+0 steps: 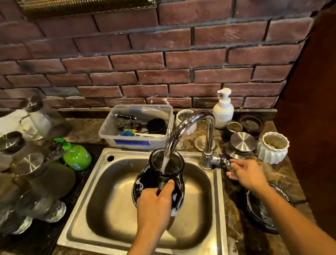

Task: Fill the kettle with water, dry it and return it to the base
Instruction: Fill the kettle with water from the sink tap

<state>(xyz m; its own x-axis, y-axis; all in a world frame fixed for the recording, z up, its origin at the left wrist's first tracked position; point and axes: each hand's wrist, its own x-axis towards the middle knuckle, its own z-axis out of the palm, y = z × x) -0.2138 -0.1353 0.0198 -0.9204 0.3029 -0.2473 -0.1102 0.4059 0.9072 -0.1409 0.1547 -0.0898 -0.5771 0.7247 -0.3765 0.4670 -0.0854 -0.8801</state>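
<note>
Sink point(80, 222) — left hand point(155, 204) round kettle point(146, 181), right point(246, 173) on tap point(193, 122)

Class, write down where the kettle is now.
In the head view, the kettle is over the sink, under the running tap, held by the left hand.

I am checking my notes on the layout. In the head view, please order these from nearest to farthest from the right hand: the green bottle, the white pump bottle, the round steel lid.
From the right hand:
1. round steel lid, just behind the hand
2. white pump bottle, farther back
3. green bottle, far left, across the sink
</note>
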